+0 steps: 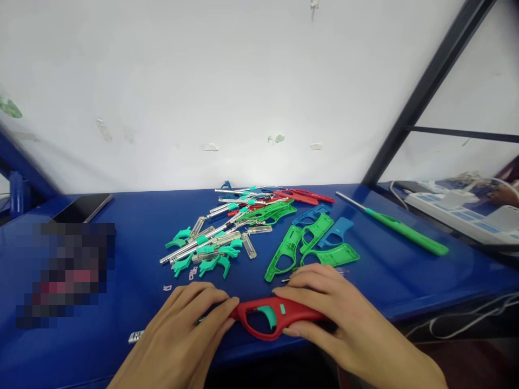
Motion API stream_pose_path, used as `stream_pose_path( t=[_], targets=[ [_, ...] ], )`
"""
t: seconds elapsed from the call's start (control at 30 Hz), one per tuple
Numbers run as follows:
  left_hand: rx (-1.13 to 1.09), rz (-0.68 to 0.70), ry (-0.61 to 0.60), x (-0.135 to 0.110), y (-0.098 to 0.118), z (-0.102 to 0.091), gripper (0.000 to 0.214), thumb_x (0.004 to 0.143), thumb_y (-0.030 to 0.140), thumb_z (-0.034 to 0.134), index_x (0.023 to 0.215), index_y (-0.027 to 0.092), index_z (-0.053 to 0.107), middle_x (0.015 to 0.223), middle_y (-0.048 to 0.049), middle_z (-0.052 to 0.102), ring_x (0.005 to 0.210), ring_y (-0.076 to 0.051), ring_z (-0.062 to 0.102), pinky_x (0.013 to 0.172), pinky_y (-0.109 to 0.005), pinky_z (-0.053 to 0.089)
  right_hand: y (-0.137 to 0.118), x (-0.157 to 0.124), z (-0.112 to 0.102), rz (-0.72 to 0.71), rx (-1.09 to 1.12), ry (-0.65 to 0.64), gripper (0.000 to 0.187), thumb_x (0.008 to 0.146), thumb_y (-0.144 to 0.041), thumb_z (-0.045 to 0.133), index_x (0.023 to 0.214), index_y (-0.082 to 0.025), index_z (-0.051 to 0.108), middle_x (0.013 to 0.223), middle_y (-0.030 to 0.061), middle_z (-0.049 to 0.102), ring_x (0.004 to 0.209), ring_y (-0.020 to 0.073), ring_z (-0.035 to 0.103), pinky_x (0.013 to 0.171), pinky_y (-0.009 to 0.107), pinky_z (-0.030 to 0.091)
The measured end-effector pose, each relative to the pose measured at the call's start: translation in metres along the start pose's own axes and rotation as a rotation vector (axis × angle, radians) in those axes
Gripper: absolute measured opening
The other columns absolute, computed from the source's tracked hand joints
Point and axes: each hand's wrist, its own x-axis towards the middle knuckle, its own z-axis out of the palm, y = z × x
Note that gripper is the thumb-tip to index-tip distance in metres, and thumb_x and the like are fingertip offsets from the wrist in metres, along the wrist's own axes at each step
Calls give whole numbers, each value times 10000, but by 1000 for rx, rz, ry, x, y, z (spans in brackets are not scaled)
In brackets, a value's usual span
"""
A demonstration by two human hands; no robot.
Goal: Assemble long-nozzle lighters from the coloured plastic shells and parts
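Observation:
Both my hands press on a red lighter body (271,319) with a teal trigger, lying flat near the front edge of the blue table (405,270). My left hand (186,329) covers its left end, fingers curled over it. My right hand (328,313) grips its right end, thumb under and fingers on top. Just behind lie green and blue handle shells (312,243) and a heap of metal tubes with teal triggers (214,237).
An assembled green long lighter (401,229) lies at the right. Red shells (304,195) sit at the back of the heap. A phone (83,208) lies at the back left, a white power strip (458,213) on the right, and a white wall rises behind the table.

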Motion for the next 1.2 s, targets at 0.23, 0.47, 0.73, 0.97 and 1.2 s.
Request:
stream_pose_path(
  t=[0.23, 0.47, 0.73, 0.97, 1.2],
  targets=[
    [3, 31, -12, 2, 0, -2, 361, 1007, 103, 478, 1230, 257, 717, 1062, -4, 785, 925, -180, 731, 845, -299, 564, 3, -2, 0, 7, -4, -5, 375, 1013, -412, 720, 1382, -348, 707, 1267, 72, 716, 1211, 286, 642, 1083, 477, 540],
    [-46, 3, -5, 7, 5, 0, 377, 979, 49, 467, 1179, 224, 736, 992, -18, 753, 862, -186, 695, 763, -306, 571, 4, -5, 1, 27, 2, -15, 362, 1036, -418, 685, 1393, -360, 699, 1324, 66, 681, 1258, 284, 606, 1118, 488, 506],
    [-20, 14, -17, 3, 8, 4, 467, 922, -14, 441, 1228, 215, 710, 1009, -30, 740, 868, -184, 698, 783, -308, 591, 0, -4, 1, 5, -50, -2, 337, 1089, -428, 579, 1396, -354, 697, 1207, 67, 685, 1100, 271, 615, 975, 469, 531],
    [25, 33, 17, 7, 9, 2, 486, 867, -30, 430, 1180, 214, 711, 976, -18, 759, 837, -177, 722, 792, -305, 582, -2, -5, 4, 5, -50, 1, 344, 1096, -424, 561, 1402, -331, 690, 1171, 73, 686, 1054, 261, 604, 925, 445, 529],
    [105, 22, 66, -5, 6, 11, 341, 1017, 100, 456, 1220, 206, 708, 1110, -48, 774, 964, -195, 740, 927, -328, 559, -1, -6, 7, 64, -77, 95, 470, 980, -512, 735, 1408, -327, 678, 1166, 67, 720, 1082, 306, 654, 1041, 546, 487]
  ],
)
